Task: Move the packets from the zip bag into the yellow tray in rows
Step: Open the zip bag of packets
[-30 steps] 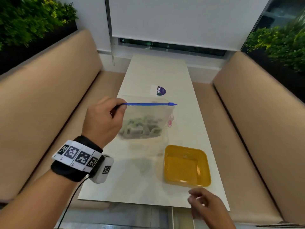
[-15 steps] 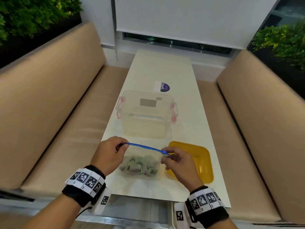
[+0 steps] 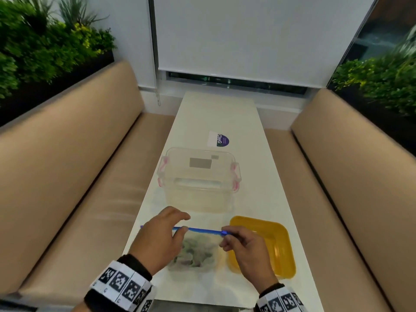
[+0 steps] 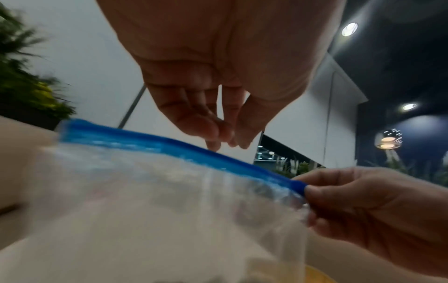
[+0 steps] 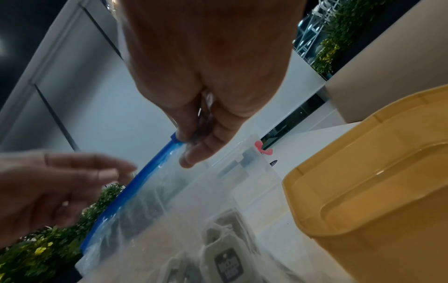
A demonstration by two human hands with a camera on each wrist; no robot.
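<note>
Head camera is looking forward and down along the table (image 3: 216,113). Both wrist cameras are looking up past the fingers, very near, sharing the zip bag (image 4: 150,220) seal, pinched at the right hand (image 5: 206,107) fingertips.

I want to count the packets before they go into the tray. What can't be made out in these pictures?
- Packets: head view, a blurred heap behind cloudy zip bag film; no count.
- Right wrist view: most packets cut off by the bottom edge.
- Left wrist view: motion blur hides the contents.
- Whether the blue seal is open: unclear.
</note>
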